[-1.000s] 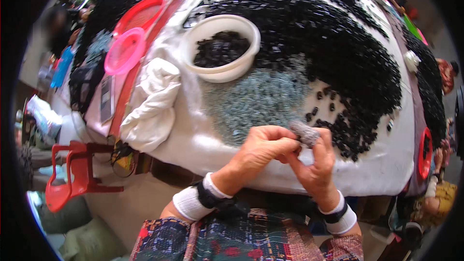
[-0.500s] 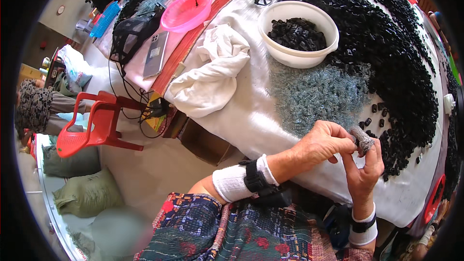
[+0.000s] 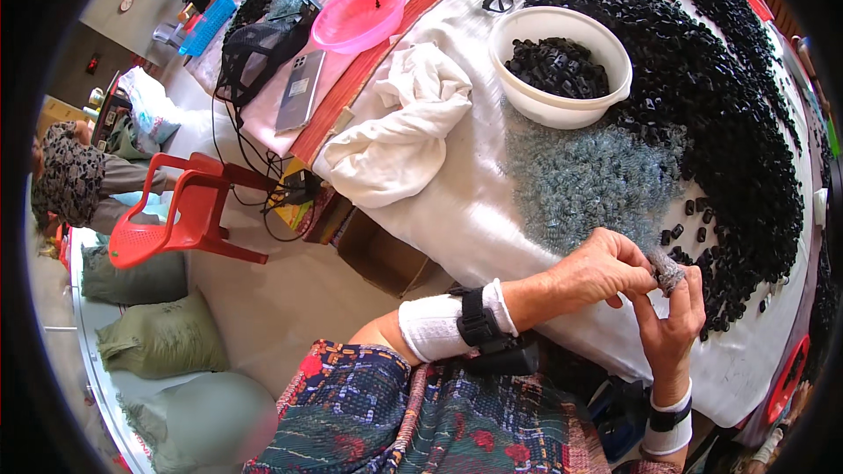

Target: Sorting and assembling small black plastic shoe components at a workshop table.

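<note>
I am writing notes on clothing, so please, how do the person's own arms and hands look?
Neither the left hand nor the right hand wears a glove. Left side: a wide white cuff with a black buckled strap. Right side: a white band with a black strip. Patterned multicoloured clothing with red patches shows below.

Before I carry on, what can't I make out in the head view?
All in the head view:
Whether the left hand and right hand pinch anything: their fingers hide it.
Bottom of the white bowl: covered by black pieces.
Individual bluish bits: too small, heaped together.
Far end of the black heap: cut off by the top edge.
</note>
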Available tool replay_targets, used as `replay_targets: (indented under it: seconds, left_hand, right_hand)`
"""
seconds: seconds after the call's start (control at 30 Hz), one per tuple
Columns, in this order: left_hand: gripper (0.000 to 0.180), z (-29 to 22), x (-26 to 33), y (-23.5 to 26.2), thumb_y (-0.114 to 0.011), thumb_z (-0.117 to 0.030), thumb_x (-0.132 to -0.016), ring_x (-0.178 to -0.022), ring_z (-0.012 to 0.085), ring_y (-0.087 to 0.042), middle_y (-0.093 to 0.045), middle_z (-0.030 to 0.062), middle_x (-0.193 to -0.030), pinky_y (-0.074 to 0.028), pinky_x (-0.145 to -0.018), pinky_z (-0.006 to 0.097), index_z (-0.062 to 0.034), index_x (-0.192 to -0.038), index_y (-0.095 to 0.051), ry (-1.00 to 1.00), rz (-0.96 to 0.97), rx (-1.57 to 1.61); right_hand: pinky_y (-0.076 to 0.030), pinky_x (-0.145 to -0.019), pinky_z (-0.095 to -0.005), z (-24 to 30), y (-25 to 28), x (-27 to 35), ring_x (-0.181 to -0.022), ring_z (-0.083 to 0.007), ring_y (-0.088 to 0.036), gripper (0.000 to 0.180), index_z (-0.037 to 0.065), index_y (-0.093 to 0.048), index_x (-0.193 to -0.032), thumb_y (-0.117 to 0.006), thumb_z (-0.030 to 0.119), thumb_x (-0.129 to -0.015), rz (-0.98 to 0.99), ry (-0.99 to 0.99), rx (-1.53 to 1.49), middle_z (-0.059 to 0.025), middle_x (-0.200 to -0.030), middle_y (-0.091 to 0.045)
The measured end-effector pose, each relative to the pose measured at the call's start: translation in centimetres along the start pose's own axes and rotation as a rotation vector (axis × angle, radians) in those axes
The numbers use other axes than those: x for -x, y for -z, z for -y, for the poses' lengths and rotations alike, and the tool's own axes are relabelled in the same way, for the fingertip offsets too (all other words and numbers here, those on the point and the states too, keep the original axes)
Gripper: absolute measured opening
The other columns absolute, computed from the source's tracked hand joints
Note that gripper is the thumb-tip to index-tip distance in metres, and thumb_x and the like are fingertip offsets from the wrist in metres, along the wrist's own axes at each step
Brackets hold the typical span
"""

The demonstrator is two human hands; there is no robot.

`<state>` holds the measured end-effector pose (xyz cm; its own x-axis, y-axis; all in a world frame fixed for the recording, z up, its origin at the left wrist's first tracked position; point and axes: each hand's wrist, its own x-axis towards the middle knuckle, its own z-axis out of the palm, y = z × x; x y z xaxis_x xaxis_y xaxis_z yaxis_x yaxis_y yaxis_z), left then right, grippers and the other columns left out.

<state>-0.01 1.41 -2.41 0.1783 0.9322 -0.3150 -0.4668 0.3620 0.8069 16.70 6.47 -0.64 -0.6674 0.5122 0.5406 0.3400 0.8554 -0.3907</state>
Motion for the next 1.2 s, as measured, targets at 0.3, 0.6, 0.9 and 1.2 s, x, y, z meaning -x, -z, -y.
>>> replay_targets:
  seconds: [0.3,0.6,0.9,1.2]
  left_hand:
    - [0.016,-0.6,1.0,0.2,-0.068,-0.014,-0.086,-0.075,0.0107,-0.065,-0.068,0.0054,-0.085,-0.053,-0.069,0.024,-0.0012,-0.096,-0.068,-0.023,-0.125,0.030]
    - [0.015,-0.6,0.4,0.2,-0.068,-0.012,-0.086,-0.073,0.0123,-0.066,-0.069,0.0074,-0.082,-0.054,-0.068,0.025,-0.0007,-0.096,-0.068,-0.046,-0.071,-0.014]
    - [0.017,-0.5,0.5,0.2,-0.072,-0.007,-0.083,-0.075,0.0135,-0.067,-0.069,0.0080,-0.084,-0.054,-0.067,0.025,0.0007,-0.097,-0.068,-0.093,-0.095,-0.029]
    - [0.021,-0.6,1.0,0.2,-0.074,-0.005,-0.080,-0.077,0.0148,-0.068,-0.070,0.0098,-0.085,-0.055,-0.066,0.025,0.0035,-0.099,-0.068,-0.091,-0.155,-0.070]
  right_hand:
    - [-0.049,-0.068,-0.0355,0.4,0.3,-0.8,-0.081,-0.0308,-0.060,0.027,-0.005,-0.063,-0.099,-0.069,-0.002,-0.073,0.028,-0.163,-0.310,-0.0183,-0.092,-0.060]
    - [-0.050,-0.076,-0.0227,-0.1,-0.1,-0.4,-0.085,-0.0092,-0.060,0.023,-0.001,-0.065,-0.108,-0.059,-0.006,-0.087,-0.060,-0.587,-0.893,-0.0046,-0.096,-0.064]
    - [-0.050,-0.075,-0.0226,-0.3,-0.3,-0.9,-0.083,-0.0086,-0.060,0.023,0.001,-0.066,-0.105,-0.061,-0.007,-0.084,-0.061,-0.569,-0.833,-0.0031,-0.092,-0.065]
    - [-0.049,-0.061,-0.0292,-0.1,-0.5,-0.8,-0.070,-0.0219,-0.062,0.027,0.001,-0.067,-0.098,-0.069,-0.009,-0.073,-0.144,-0.298,-0.335,-0.0113,-0.082,-0.064]
